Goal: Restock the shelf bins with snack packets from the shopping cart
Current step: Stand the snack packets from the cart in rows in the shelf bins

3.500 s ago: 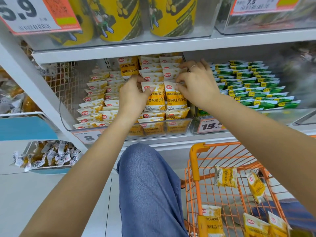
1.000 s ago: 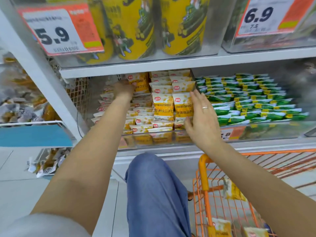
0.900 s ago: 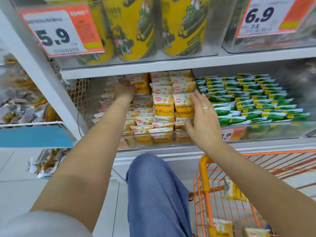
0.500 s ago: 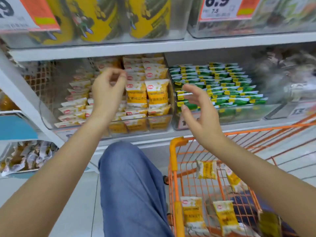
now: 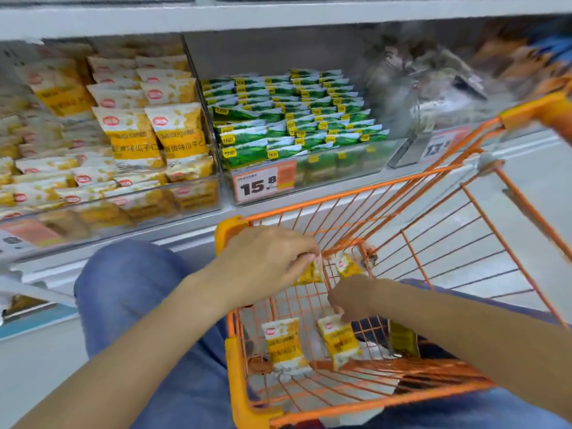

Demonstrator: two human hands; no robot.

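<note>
Yellow bin [image 5: 198,193] above hands looks near full, both hands in cart [image 5: 244,394]: left hand [image 5: 266,264] pinches packet [image 5: 309,272], right hand [image 5: 349,300] grips another packet [image 5: 339,340], few left

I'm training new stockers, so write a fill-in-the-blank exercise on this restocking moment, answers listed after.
1. Both hands reach into the ____ shopping cart.
2. The left hand pinches a yellow ____.
3. The price tag under the green packets reads ____.
4. The yellow packets on the shelf sit ____ of the green ones.

Answers: orange; packet; 15.8; left
</note>
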